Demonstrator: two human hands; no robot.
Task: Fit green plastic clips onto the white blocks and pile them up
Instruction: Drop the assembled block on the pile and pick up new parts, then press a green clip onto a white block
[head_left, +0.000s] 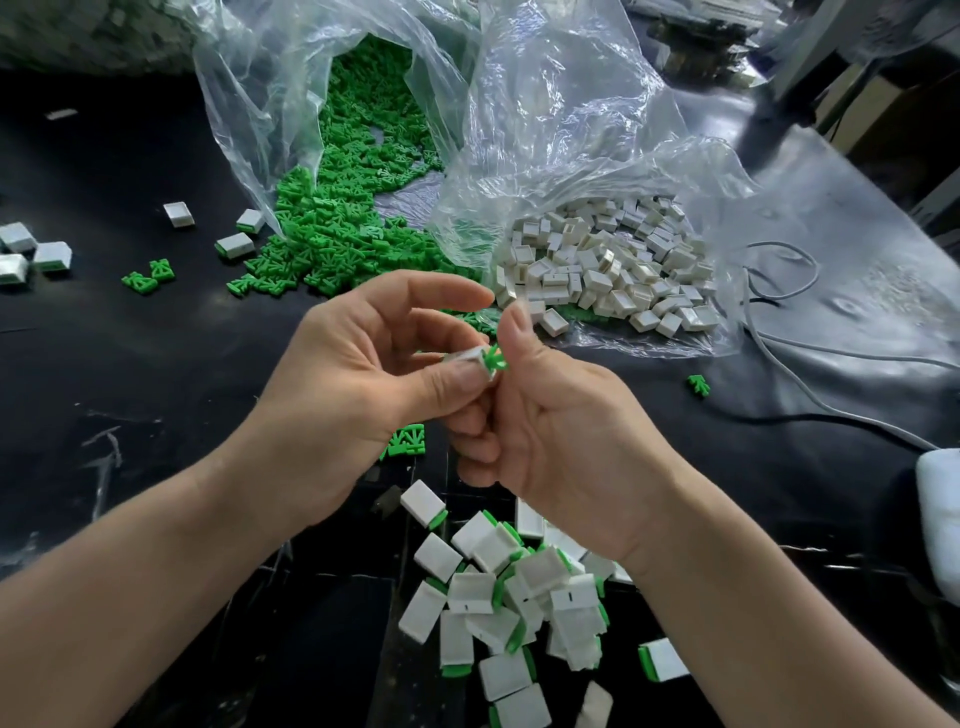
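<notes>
My left hand (363, 374) pinches a small white block (465, 356) between thumb and fingers at the centre of the view. My right hand (561, 441) pinches a green clip (493, 359) against the block's open end, thumb on top. A heap of loose green clips (332, 234) spills from a clear plastic bag (291, 104) behind. A second clear bag (597, 156) to the right holds a mound of bare white blocks (597, 270). Below my hands lies a pile of white blocks with green clips fitted (509, 597).
The black tabletop (156, 364) carries a few clipped blocks (31, 252) at the far left and stray green clips (148, 278). One clip (697, 385) lies right of my hands. Grey cables (779, 291) run at the right, by a white object (937, 519).
</notes>
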